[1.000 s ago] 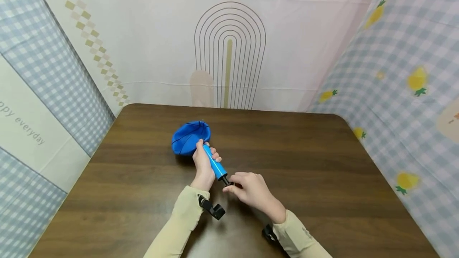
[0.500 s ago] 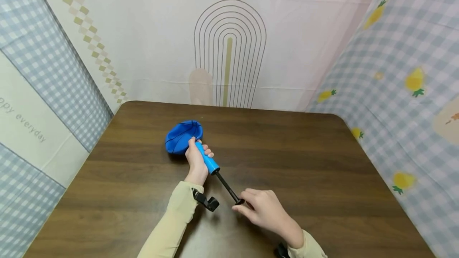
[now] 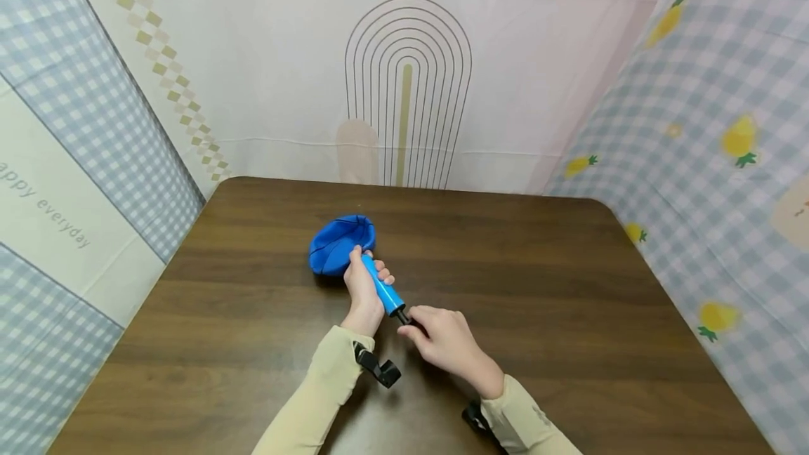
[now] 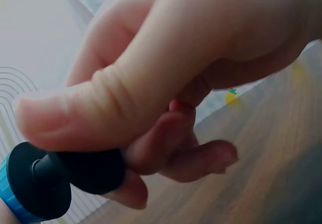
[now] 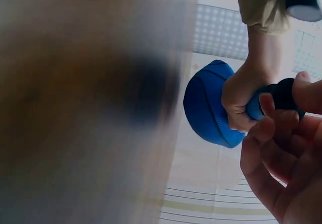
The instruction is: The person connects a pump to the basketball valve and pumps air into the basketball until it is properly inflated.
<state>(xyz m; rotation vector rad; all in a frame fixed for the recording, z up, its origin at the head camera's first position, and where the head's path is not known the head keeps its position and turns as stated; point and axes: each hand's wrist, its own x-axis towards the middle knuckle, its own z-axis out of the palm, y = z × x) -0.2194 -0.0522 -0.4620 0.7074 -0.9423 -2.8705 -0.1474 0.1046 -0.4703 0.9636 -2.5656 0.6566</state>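
In the head view, a blue ball with black seam lines (image 3: 330, 248), caved in on its near side, is on or just above the table. My left hand (image 3: 362, 292) grips the blue barrel of a hand pump (image 3: 385, 295), whose far end points at the ball. Where pump and ball meet is hidden behind that hand. My right hand (image 3: 450, 343) pinches the pump's black handle (image 4: 98, 171) between thumb and fingers, and only a short piece of rod shows. The right wrist view shows the dented ball (image 5: 209, 103) beside my left hand (image 5: 246, 90).
The brown wooden table (image 3: 537, 265) extends around both hands. A pale printed cloth (image 3: 278, 76) hangs behind it, with checked cloth (image 3: 695, 195) at the right side. Black straps with mounts (image 3: 377, 365) sit on both wrists.
My right hand drew the pump rod far out half a second ago, then pushed it nearly all the way in. The left hand and ball shifted left, then back right.
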